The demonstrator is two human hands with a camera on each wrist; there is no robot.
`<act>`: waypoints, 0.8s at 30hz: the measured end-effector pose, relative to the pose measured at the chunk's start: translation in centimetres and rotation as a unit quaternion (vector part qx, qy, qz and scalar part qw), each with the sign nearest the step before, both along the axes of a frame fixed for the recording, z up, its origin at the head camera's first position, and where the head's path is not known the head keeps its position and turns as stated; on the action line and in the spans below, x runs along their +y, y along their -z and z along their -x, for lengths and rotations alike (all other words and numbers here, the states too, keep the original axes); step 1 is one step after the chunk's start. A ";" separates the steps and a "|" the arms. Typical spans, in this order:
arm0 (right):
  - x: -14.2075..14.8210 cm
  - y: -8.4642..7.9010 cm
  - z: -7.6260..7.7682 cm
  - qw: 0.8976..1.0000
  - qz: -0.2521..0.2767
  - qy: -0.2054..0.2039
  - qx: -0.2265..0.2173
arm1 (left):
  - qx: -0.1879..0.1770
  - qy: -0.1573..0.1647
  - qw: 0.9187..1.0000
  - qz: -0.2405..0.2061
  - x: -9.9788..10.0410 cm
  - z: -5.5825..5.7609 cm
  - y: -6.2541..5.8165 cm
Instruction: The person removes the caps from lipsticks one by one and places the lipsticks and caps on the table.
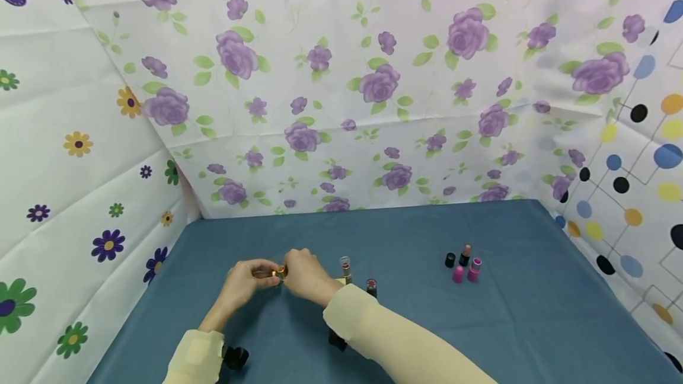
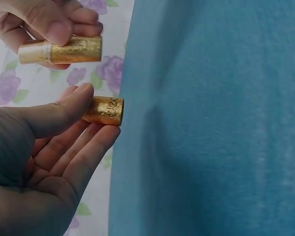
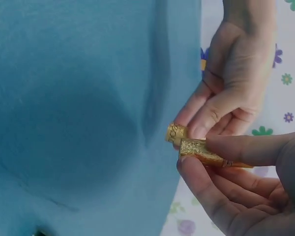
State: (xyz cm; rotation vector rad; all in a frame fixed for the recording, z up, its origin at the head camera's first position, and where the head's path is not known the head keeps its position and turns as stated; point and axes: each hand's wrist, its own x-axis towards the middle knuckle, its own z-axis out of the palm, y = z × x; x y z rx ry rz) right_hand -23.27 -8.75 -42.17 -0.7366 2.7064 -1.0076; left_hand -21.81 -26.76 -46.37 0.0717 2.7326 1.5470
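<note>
My left hand (image 1: 240, 282) pinches a short gold lipstick tube (image 2: 104, 110) between thumb and fingers, its engraved lettering facing out; the rear end is hidden in the hand. Close beside it, my right hand (image 1: 308, 277) grips a longer gold lipstick (image 3: 201, 151) with a banded seam partway along it. The left wrist view shows the two gold pieces lying roughly parallel, with a gap between them. Both are held up over the blue tablecloth (image 1: 405, 336).
Right of my right hand stand a clear-topped lipstick (image 1: 345, 268) and a dark-cased red lipstick (image 1: 372, 287). Farther right are a black cap (image 1: 450, 260), a nude lipstick (image 1: 465, 255), a pink cap (image 1: 458, 274) and a pink lipstick (image 1: 474, 269). Dark objects (image 1: 236, 358) lie near my sleeves.
</note>
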 end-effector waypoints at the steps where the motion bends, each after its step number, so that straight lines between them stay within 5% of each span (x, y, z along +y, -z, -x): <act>1: -0.1 0.2 -0.1 1.000 0.001 0.001 -0.004 | -0.006 0.002 1.000 -0.007 -0.1 -0.1 0.2; 9: -0.3 1.7 0.0 1.000 0.000 0.004 -0.024 | -0.042 0.021 0.999 -0.021 0.1 -0.6 1.0; 24: -0.4 2.9 0.3 0.999 -0.027 0.021 -0.031 | -0.040 0.050 0.998 -0.012 0.5 -0.7 1.4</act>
